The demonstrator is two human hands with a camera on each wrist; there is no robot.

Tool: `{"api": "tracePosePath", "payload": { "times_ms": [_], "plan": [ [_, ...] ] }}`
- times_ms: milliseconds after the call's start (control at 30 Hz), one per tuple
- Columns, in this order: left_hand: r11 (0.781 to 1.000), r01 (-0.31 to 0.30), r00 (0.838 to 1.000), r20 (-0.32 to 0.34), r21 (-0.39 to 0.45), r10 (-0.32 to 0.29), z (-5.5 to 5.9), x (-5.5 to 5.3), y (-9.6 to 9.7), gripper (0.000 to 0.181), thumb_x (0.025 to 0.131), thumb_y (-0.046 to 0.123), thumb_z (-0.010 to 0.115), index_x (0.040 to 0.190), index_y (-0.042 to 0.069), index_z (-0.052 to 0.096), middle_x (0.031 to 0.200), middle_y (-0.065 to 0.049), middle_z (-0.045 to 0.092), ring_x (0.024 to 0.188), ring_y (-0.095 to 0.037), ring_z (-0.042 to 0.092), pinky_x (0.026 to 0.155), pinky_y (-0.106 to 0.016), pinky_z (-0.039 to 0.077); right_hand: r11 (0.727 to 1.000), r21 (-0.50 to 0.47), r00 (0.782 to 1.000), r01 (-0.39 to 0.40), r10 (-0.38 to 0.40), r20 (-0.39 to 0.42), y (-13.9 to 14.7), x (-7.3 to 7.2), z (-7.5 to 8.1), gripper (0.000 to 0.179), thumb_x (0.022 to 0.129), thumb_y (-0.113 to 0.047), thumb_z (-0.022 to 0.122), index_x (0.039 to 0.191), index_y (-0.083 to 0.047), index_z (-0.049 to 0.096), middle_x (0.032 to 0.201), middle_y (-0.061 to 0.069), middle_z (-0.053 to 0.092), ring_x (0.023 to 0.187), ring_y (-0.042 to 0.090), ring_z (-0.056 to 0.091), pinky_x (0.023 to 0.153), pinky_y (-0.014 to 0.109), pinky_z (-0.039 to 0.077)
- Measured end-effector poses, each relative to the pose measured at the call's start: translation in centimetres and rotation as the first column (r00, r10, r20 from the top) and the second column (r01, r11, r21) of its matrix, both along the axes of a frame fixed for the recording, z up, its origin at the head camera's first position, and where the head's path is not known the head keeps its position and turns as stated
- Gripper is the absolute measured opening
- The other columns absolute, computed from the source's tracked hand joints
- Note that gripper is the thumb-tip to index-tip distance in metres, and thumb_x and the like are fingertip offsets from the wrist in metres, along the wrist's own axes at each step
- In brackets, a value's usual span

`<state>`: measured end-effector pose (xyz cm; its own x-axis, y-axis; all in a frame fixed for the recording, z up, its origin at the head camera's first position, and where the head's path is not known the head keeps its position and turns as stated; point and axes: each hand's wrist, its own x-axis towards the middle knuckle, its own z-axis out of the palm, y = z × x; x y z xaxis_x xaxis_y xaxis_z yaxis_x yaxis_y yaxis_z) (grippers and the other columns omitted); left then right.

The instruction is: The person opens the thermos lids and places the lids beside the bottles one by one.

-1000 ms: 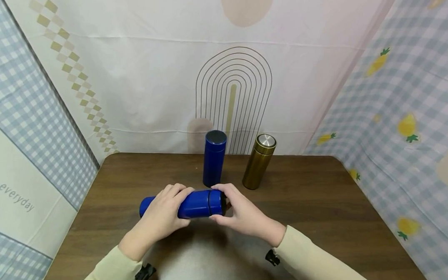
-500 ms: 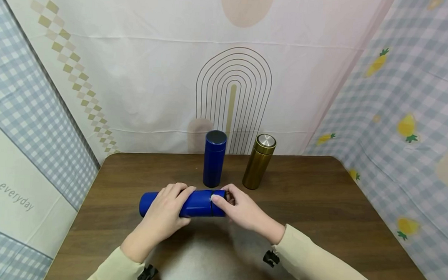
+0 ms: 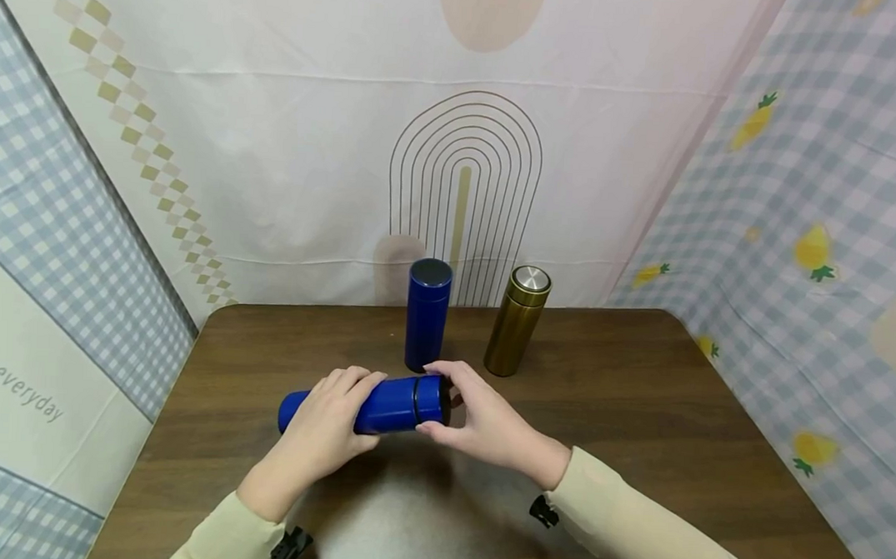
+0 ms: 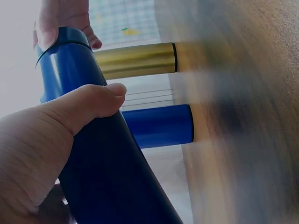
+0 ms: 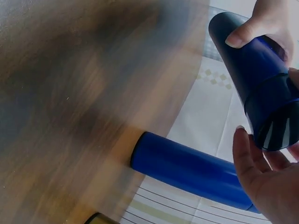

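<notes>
- One held blue flask (image 3: 390,408) is lying nearly level above the wooden table (image 3: 622,429), its base pointing toward your left and its lid (image 3: 433,400) toward your right.
- Your left hand (image 3: 326,424) is grasping the body of this flask from above, the fingers reaching over the far side and the thumb lying along the near side.
- Your right hand (image 3: 487,419) is gripping the lid, the thumb touching its near edge and the fingers curving about its far edge.
- A dark seam (image 3: 416,401) is separating lid from body; the right wrist view is showing the glossy, dark end face (image 5: 279,128) of the lid.
- Just beyond your grip, the standing blue flask (image 3: 426,328) is resting upright on the table, displaying a dark top.
- To its right and apart from it, the gold flask (image 3: 515,337) is standing on its base, displaying a silvery top.
- Your left sleeve (image 3: 230,533) and right sleeve (image 3: 633,521), both pale, are covering your forearms.
- Behind the table, a white cloth (image 3: 311,157) is hanging with a printed arch; at right, a blue checked cloth (image 3: 761,326) is bearing yellow fruit motifs.
</notes>
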<state>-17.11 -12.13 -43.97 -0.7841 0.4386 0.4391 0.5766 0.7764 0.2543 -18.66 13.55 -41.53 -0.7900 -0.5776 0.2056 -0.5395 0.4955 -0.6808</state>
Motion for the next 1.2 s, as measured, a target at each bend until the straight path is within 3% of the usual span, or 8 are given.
{"api": "tracePosePath", "payload": {
  "times_ms": [200, 433, 533, 667, 733, 833, 1000, 1200],
  "plan": [
    [1.000, 0.003, 0.999, -0.040, 0.003, -0.003, -0.1, -0.1, -0.1, 0.077, 0.061, 0.028, 0.089, 0.129, 0.008, 0.057, 0.114, -0.009, 0.057, 0.105, -0.030, 0.053, 0.094, -0.048, 0.044, 0.990, -0.047, 0.971, 0.134, -0.122, 0.207, -0.3, 0.1, 0.3, 0.068, 0.087, -0.054, 0.064, 0.141, -0.021, 0.038, 0.128, 0.001, 0.051, 0.102, 0.015, 0.057, 0.084, 0.033, 0.051],
    [1.000, 0.006, 0.996, -0.086, -0.022, -0.008, 0.0, 0.0, 0.0, 0.079, 0.061, 0.025, 0.090, 0.130, 0.008, 0.057, 0.116, -0.011, 0.057, 0.107, -0.031, 0.053, 0.095, -0.049, 0.043, 0.984, -0.014, 0.903, 0.176, -0.156, 0.401, -0.4, 0.0, 0.4, 0.058, 0.091, -0.058, 0.055, 0.132, -0.018, 0.046, 0.100, 0.008, 0.060, 0.074, 0.024, 0.063, 0.058, 0.038, 0.055],
    [1.000, 0.005, 0.996, -0.084, -0.027, -0.008, -0.1, 0.0, -0.1, 0.078, 0.061, 0.026, 0.090, 0.130, 0.008, 0.057, 0.116, -0.011, 0.056, 0.107, -0.031, 0.053, 0.095, -0.049, 0.043, 0.989, -0.020, 0.934, 0.145, -0.130, 0.333, -0.3, 0.0, 0.1, 0.055, 0.089, -0.056, 0.060, 0.130, -0.021, 0.047, 0.098, 0.004, 0.061, 0.072, 0.019, 0.063, 0.059, 0.035, 0.054],
    [1.000, -0.001, 0.998, -0.058, -0.013, 0.000, -0.2, -0.1, -0.1, 0.079, 0.061, 0.026, 0.090, 0.129, 0.008, 0.057, 0.115, -0.010, 0.057, 0.106, -0.031, 0.053, 0.094, -0.048, 0.043, 0.998, 0.007, 0.995, 0.056, -0.056, 0.084, -0.1, -0.1, -0.3, 0.064, 0.086, -0.053, 0.066, 0.137, -0.022, 0.042, 0.112, -0.002, 0.056, 0.081, 0.012, 0.060, 0.066, 0.030, 0.054],
    [1.000, -0.006, 0.999, -0.043, -0.007, 0.006, -0.2, -0.1, -0.2, 0.079, 0.060, 0.028, 0.090, 0.129, 0.007, 0.057, 0.114, -0.010, 0.057, 0.106, -0.030, 0.053, 0.094, -0.048, 0.044, 1.000, 0.022, 0.999, 0.016, -0.016, -0.031, 0.0, -0.1, -0.5, 0.071, 0.086, -0.051, 0.067, 0.142, -0.019, 0.038, 0.119, -0.003, 0.052, 0.087, 0.011, 0.058, 0.070, 0.029, 0.055],
    [1.000, -0.011, 1.000, -0.027, 0.001, 0.011, -0.2, 0.0, -0.2, 0.079, 0.060, 0.028, 0.090, 0.129, 0.007, 0.057, 0.114, -0.009, 0.057, 0.106, -0.030, 0.053, 0.094, -0.048, 0.043, 1.000, 0.019, 0.997, -0.015, 0.016, -0.075, 0.0, -0.1, -0.5, 0.075, 0.085, -0.049, 0.069, 0.145, -0.017, 0.035, 0.125, -0.001, 0.049, 0.092, 0.010, 0.057, 0.072, 0.028, 0.055],
    [1.000, -0.014, 1.000, -0.021, 0.000, 0.014, -0.1, 0.1, -0.2, 0.079, 0.061, 0.027, 0.090, 0.130, 0.008, 0.056, 0.115, -0.010, 0.056, 0.107, -0.030, 0.052, 0.095, -0.048, 0.043, 0.999, -0.031, 0.992, 0.040, -0.036, 0.120, -0.1, -0.2, -0.3, 0.073, 0.087, -0.051, 0.067, 0.145, -0.021, 0.034, 0.128, -0.001, 0.049, 0.097, 0.013, 0.058, 0.078, 0.029, 0.053],
    [0.999, 0.004, 0.996, -0.088, -0.046, -0.008, 0.2, 0.2, -0.1, 0.078, 0.062, 0.022, 0.089, 0.130, 0.007, 0.056, 0.115, -0.012, 0.057, 0.107, -0.032, 0.053, 0.095, -0.049, 0.043, 0.990, -0.014, 0.875, 0.143, -0.119, 0.469, -0.2, -0.3, 0.5, 0.059, 0.094, -0.059, 0.048, 0.133, -0.016, 0.047, 0.106, 0.011, 0.059, 0.084, 0.029, 0.064, 0.065, 0.041, 0.056]
  ]
}}
